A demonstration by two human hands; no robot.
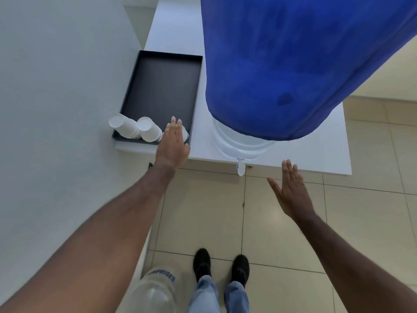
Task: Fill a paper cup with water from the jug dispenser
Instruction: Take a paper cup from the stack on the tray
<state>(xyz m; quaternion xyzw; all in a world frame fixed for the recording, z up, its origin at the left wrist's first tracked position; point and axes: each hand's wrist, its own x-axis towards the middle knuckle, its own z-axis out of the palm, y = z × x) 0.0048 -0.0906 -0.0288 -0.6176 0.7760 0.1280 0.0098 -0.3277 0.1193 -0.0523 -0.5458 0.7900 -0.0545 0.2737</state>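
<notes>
Over black rectangular tray (pixel 158 86), left hand (pixel 172 143) flat open, empty; right hand (pixel 291 190) open, empty. Next: grasping one white paper cup (pixel 147 129).

Left hand (pixel 173 144) is reaching to frame centre, fingers flat; right hand (pixel 292 192) is hovering centre-right, palm spread, empty.

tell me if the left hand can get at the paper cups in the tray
Probably yes: the left hand is open over the black tray's near corner, right beside the paper cups, with nothing between them.
</notes>
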